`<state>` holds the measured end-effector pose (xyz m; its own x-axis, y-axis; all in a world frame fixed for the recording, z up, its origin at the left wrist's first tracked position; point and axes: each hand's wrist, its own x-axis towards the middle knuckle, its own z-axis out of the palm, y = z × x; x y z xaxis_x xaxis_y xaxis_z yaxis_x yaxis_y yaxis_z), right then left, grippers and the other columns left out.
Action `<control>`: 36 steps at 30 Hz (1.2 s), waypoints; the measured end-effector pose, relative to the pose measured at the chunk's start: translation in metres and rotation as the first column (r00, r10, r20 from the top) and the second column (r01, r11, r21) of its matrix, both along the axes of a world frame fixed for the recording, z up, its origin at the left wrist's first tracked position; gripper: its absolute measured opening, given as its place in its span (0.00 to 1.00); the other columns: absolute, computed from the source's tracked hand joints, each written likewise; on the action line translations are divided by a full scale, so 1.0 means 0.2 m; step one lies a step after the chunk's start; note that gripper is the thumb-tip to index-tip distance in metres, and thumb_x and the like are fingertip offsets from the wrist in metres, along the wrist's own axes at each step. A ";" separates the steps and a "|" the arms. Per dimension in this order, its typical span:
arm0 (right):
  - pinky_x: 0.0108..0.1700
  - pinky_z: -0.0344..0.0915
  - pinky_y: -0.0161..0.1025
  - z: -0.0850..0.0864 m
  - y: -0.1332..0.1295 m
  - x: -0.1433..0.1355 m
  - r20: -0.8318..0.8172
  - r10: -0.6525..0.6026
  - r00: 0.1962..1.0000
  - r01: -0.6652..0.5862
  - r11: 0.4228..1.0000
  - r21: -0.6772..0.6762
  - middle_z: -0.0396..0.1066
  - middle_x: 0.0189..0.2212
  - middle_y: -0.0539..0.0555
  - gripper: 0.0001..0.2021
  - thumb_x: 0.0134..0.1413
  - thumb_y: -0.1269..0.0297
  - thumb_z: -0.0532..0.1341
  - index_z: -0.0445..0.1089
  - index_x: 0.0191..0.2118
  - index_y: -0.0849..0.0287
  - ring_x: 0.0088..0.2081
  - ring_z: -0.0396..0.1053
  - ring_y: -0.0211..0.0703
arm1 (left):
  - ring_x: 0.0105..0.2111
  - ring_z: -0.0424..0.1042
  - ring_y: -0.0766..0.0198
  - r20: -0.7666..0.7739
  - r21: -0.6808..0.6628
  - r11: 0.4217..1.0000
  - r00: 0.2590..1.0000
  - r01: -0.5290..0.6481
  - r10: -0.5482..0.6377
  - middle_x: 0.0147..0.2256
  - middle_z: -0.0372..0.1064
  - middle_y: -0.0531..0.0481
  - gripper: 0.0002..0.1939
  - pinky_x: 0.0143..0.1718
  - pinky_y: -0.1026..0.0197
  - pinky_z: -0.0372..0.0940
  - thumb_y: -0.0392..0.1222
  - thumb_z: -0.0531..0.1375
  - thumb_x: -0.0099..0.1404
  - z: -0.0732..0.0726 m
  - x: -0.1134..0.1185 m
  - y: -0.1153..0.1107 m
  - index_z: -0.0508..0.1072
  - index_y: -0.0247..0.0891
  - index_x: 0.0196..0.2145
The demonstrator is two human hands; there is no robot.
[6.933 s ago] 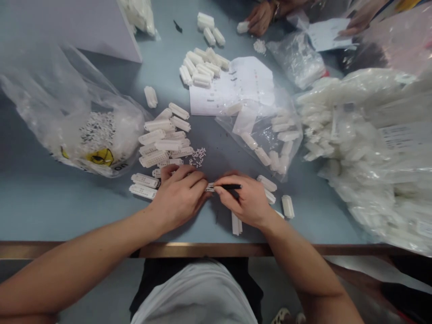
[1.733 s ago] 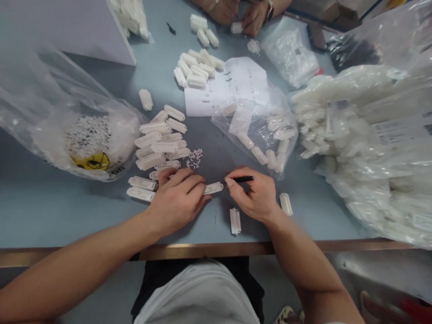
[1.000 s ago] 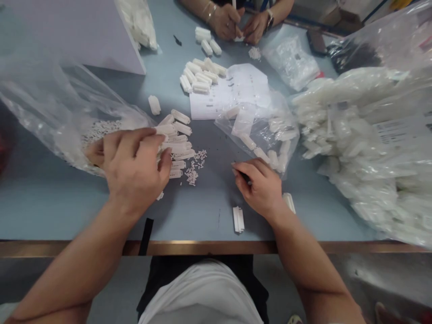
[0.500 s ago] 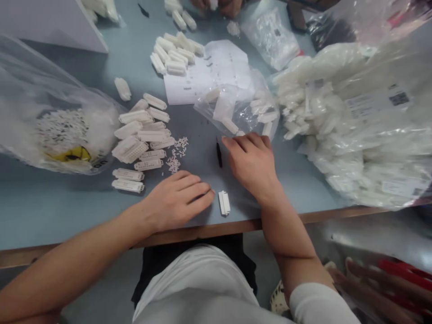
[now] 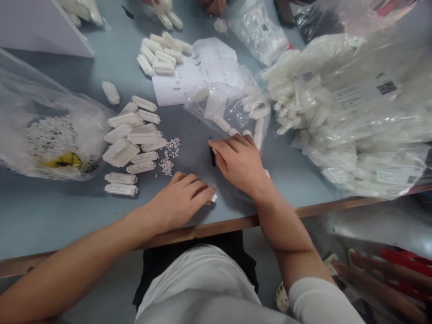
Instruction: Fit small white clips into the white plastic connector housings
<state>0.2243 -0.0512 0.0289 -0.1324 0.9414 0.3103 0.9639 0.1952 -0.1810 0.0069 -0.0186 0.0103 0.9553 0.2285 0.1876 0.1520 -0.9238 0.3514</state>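
My left hand [image 5: 184, 198] is closed near the table's front edge, its thumb and fingers around a small white plastic connector piece [image 5: 213, 197]. Only the right end of that piece shows. My right hand [image 5: 238, 164] has its thumb and index finger on a slim black tool [image 5: 213, 157], whose upper part is hidden by the fingers. Left of my hands lie tiny white pins [image 5: 170, 157] in a loose heap, beside a pile of white plastic connector housings [image 5: 123, 153]. A white bit [image 5: 266, 173] peeks out beside my right wrist.
A clear bag of small white parts [image 5: 54, 135] stands at the left, large bags of white parts [image 5: 337, 112] at the right. An open plastic bag [image 5: 232, 110] and a printed sheet [image 5: 172, 90] lie ahead. Another person's hand [image 5: 214, 6] is at the far side.
My left fingers have closed on the white piece that lay on the table. My right hand has moved left onto the black tool. The whole view has shifted slightly.
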 end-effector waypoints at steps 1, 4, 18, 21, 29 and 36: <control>0.48 0.62 0.47 0.01 0.00 0.00 -0.067 0.027 0.997 -0.026 0.999 0.019 0.79 0.37 0.54 0.14 0.64 0.73 0.55 0.73 0.49 0.55 0.40 0.71 0.48 | 0.41 0.74 0.54 -0.006 -0.093 0.991 0.996 -0.094 0.094 0.41 0.77 0.45 0.11 0.42 0.52 0.63 0.41 0.53 0.74 0.01 -0.01 0.01 0.71 0.39 0.49; 0.45 0.67 0.41 0.04 -0.01 0.01 -0.330 0.193 0.924 -0.185 0.981 0.057 0.78 0.37 0.52 0.14 0.62 0.75 0.55 0.72 0.49 0.56 0.39 0.72 0.44 | 0.39 0.76 0.58 -0.079 -0.468 0.806 0.925 -0.363 0.371 0.43 0.76 0.46 0.16 0.39 0.57 0.67 0.52 0.54 0.73 0.06 -0.04 0.05 0.69 0.40 0.51; 0.46 0.71 0.43 0.05 -0.01 -0.02 -0.512 0.388 0.766 -0.478 0.877 -0.050 0.76 0.41 0.56 0.10 0.62 0.65 0.63 0.71 0.49 0.56 0.44 0.72 0.46 | 0.33 0.74 0.62 -0.095 -0.598 0.671 0.870 -0.438 0.483 0.37 0.76 0.52 0.14 0.36 0.61 0.67 0.52 0.61 0.67 0.08 -0.08 0.07 0.72 0.40 0.45; 0.41 0.70 0.39 0.06 0.01 -0.02 -0.560 0.320 0.765 -0.403 0.915 -0.028 0.77 0.38 0.53 0.08 0.63 0.63 0.63 0.72 0.46 0.54 0.38 0.73 0.42 | 0.32 0.75 0.62 -0.046 -0.448 0.831 0.937 -0.329 0.347 0.36 0.76 0.52 0.11 0.35 0.62 0.66 0.46 0.57 0.70 0.06 -0.09 0.04 0.71 0.40 0.46; 0.44 0.65 0.39 0.01 0.14 -0.19 -0.310 0.124 0.943 -0.206 0.947 -0.246 0.75 0.39 0.55 0.07 0.64 0.71 0.58 0.74 0.42 0.56 0.41 0.72 0.44 | 0.32 0.75 0.60 -0.092 -0.170 0.983 0.994 -0.071 0.056 0.36 0.76 0.50 0.07 0.31 0.60 0.63 0.42 0.57 0.70 -0.03 -0.08 -0.03 0.72 0.40 0.43; 0.42 0.61 0.39 -0.05 0.29 -0.31 -0.082 0.119 0.990 -0.142 0.896 -0.420 0.74 0.42 0.57 0.07 0.66 0.69 0.56 0.72 0.42 0.58 0.43 0.71 0.46 | 0.32 0.75 0.59 -0.117 -0.116 0.986 0.987 -0.122 0.108 0.35 0.75 0.50 0.07 0.29 0.60 0.62 0.43 0.56 0.70 -0.03 -0.09 0.01 0.71 0.40 0.42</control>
